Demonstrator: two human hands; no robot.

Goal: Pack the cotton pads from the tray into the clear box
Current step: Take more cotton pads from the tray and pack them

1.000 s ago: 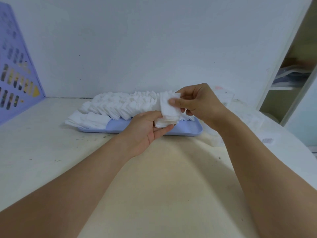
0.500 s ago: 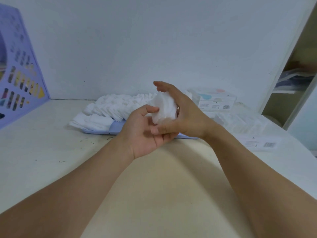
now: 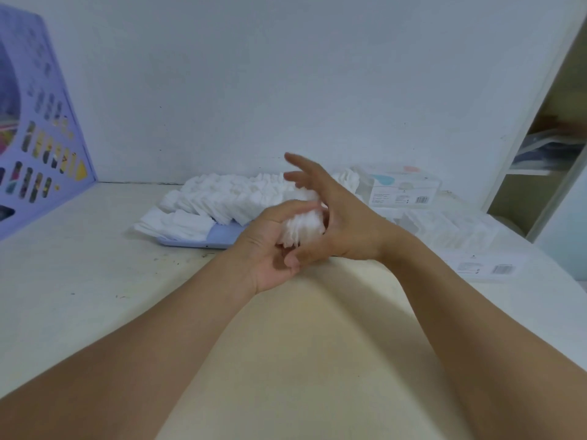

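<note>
Both our hands meet above the bench, a small stack of white square cotton pads (image 3: 303,228) pressed between them.

Our left hand (image 3: 270,246) cups the stack from below, thumb curled over its top; our right hand (image 3: 336,223) presses its palm against the stack's right side, fingers splayed loose. Behind them, more white cotton pads (image 3: 222,201) lie heaped on the pale blue plastic tray (image 3: 219,236) near the bench's back edge. Toward the right back corner stands the clear plastic box (image 3: 401,188), apart from both hands.
</note>
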